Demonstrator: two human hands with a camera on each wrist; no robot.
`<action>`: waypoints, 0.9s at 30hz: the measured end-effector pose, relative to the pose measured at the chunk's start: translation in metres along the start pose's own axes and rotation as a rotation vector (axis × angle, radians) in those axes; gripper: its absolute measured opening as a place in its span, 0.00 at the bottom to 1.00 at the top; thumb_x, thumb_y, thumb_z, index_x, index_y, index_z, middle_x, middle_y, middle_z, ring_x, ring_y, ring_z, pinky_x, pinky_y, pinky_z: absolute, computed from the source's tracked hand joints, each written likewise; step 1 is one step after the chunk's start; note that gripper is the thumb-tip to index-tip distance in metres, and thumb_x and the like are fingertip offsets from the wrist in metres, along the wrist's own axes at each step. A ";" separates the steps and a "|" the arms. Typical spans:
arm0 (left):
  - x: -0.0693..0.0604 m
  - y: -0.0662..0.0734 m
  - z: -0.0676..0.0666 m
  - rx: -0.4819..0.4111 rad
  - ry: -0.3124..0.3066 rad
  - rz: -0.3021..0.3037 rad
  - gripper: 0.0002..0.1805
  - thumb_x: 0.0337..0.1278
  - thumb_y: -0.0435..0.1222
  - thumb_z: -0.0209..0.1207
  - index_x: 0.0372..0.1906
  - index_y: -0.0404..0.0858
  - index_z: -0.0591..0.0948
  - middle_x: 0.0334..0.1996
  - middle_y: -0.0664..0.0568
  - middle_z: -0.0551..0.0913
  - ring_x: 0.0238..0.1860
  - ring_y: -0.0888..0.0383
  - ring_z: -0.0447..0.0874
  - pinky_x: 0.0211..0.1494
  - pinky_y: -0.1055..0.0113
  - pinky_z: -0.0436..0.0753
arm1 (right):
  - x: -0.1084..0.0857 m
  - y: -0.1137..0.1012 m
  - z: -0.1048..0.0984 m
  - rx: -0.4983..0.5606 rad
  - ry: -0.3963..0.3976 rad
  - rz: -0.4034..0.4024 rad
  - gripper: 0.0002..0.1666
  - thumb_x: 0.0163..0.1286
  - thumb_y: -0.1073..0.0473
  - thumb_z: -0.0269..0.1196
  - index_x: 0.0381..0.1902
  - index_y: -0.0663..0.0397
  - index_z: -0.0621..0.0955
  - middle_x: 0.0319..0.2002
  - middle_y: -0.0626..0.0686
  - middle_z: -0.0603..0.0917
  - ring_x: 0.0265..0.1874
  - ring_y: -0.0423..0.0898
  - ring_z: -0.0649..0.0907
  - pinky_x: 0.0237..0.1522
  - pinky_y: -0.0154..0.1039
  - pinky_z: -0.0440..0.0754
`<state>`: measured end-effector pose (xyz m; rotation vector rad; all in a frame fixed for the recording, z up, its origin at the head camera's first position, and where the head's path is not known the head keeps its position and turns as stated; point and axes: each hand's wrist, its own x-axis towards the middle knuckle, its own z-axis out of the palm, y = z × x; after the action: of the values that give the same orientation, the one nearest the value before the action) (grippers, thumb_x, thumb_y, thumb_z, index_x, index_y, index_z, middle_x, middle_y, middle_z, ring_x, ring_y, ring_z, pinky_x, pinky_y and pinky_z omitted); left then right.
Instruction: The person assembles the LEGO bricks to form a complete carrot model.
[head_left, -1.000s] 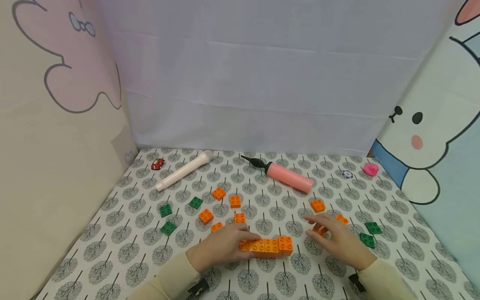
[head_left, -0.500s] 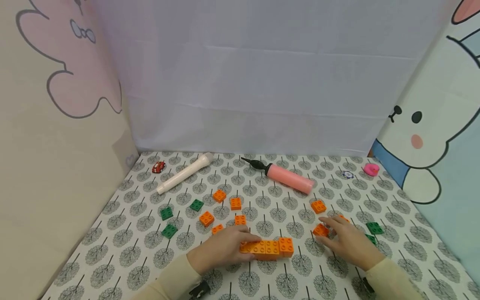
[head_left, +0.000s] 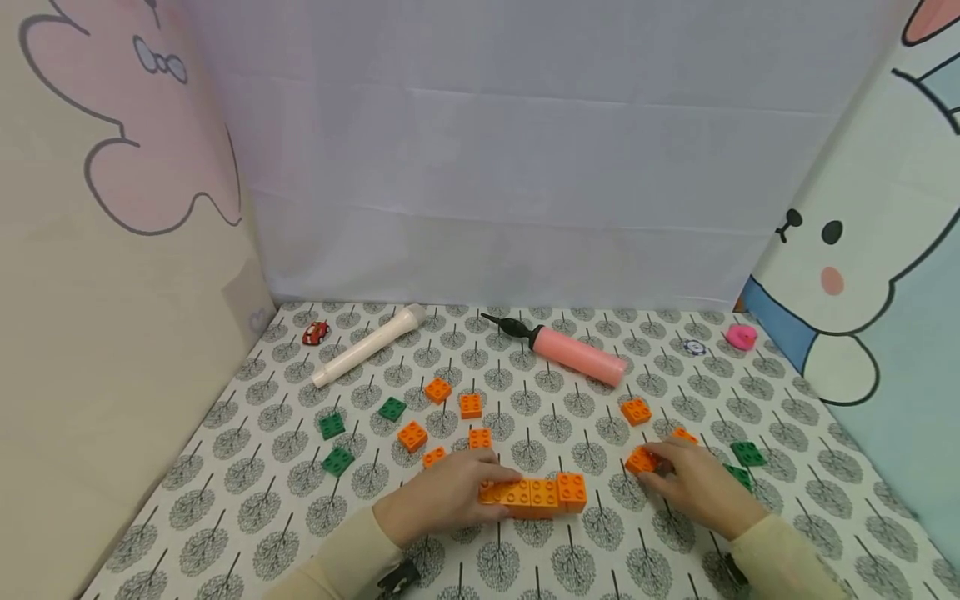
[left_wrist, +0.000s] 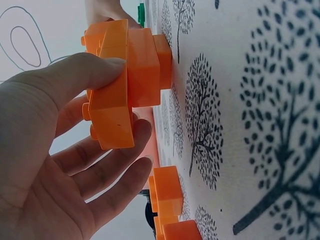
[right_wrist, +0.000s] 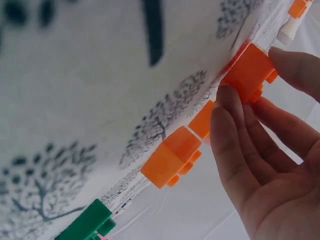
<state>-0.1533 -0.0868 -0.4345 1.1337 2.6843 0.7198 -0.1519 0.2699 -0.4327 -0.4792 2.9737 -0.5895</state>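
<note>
My left hand [head_left: 452,493] grips the left end of a joined row of orange bricks [head_left: 531,497]; in the left wrist view the thumb lies on the side of the orange row [left_wrist: 114,107], fingers behind it. To the right, my right hand [head_left: 699,483] pinches a single orange brick [head_left: 641,460] resting on the table. The right wrist view has that orange brick [right_wrist: 248,74] between the thumb and fingers of the right hand [right_wrist: 275,145].
Loose orange bricks [head_left: 412,436] and green bricks [head_left: 337,460] lie left of centre. More orange [head_left: 636,411] and green bricks [head_left: 747,453] are at right. Farther back are a red car [head_left: 316,332], a white stick [head_left: 367,346], a pink pump [head_left: 577,354] and a pink duck [head_left: 742,337].
My right hand has moved slightly right, and its fingers have come together on the orange brick. The left hand has stayed on the row.
</note>
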 end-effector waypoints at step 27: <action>0.000 0.001 -0.001 -0.008 -0.015 -0.006 0.24 0.57 0.46 0.68 0.60 0.52 0.83 0.40 0.61 0.80 0.34 0.68 0.72 0.38 0.75 0.76 | 0.007 -0.073 -0.001 0.129 0.142 -0.477 0.22 0.72 0.55 0.64 0.63 0.47 0.80 0.52 0.43 0.78 0.45 0.37 0.79 0.42 0.38 0.83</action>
<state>-0.1528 -0.0860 -0.4333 1.1248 2.6688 0.7168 -0.1377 0.2041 -0.4037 -1.1949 2.9238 -0.8774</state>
